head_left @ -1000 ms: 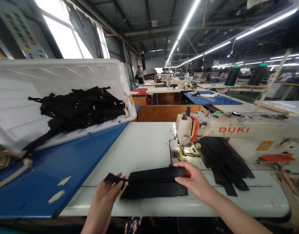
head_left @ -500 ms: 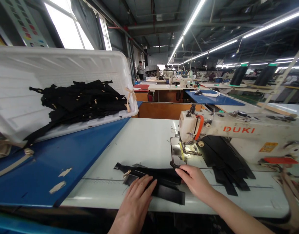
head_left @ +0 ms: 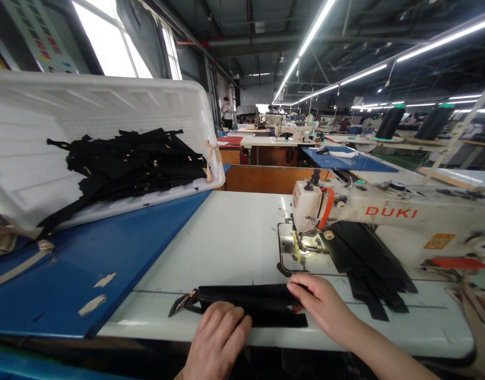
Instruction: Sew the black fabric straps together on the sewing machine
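A long black strap piece [head_left: 246, 298] with a small metal ring at its left end lies near the front edge of the white sewing table [head_left: 230, 237]. My left hand [head_left: 218, 338] rests curled on the strap's near edge, pressing it down. My right hand [head_left: 321, 303] pinches the strap's right end between thumb and fingers. Just beyond my right hand stands the white DUKI sewing machine [head_left: 384, 211], with its lit needle area [head_left: 301, 245] behind the strap.
Several black strips [head_left: 364, 264] lie under the machine arm. A tilted white plastic bin [head_left: 36, 158] holding black pieces [head_left: 135, 163] sits on the blue board [head_left: 87, 269] at left. Other sewing stations and a person stand far back.
My left hand has slid back toward the table's front edge and curled up. The strap now lies folded flatter and straighter, closer to me. My right hand stayed at its right end.
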{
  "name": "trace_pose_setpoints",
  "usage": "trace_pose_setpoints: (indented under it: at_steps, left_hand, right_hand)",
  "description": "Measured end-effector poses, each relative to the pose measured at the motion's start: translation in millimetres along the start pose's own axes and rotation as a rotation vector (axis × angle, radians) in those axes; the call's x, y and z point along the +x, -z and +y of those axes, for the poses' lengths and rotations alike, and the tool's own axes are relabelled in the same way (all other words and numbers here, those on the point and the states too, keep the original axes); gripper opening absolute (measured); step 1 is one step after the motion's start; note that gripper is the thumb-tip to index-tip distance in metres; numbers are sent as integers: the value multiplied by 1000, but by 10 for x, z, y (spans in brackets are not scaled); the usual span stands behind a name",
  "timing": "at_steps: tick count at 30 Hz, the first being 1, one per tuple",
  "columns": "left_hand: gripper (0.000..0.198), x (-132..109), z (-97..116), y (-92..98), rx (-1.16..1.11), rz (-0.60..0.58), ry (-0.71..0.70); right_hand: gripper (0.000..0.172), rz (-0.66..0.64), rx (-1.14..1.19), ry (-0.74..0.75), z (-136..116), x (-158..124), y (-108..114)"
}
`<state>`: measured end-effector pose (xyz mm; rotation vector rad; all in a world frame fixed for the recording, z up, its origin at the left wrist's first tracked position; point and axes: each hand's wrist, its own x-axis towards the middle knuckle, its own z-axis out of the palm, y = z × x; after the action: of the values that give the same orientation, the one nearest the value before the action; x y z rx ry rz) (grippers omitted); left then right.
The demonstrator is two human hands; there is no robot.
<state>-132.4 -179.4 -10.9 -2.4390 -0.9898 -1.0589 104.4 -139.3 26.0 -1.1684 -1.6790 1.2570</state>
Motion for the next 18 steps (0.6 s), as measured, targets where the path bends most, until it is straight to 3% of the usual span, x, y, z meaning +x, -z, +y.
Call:
trace_pose_setpoints:
  at_steps: [5, 12, 18]
  left_hand:
    - [25, 13, 11, 4, -1, 11, 63]
    - [28, 106, 0, 49, 50, -29, 62]
    - [29, 145, -15, 69, 70, -39, -1]
  right_hand:
    - [29, -33, 119, -83, -56, -22, 1]
    - [26, -122, 117, -52, -71, -33, 28]
    - [43, -221, 202, -127, -151, -53, 64]
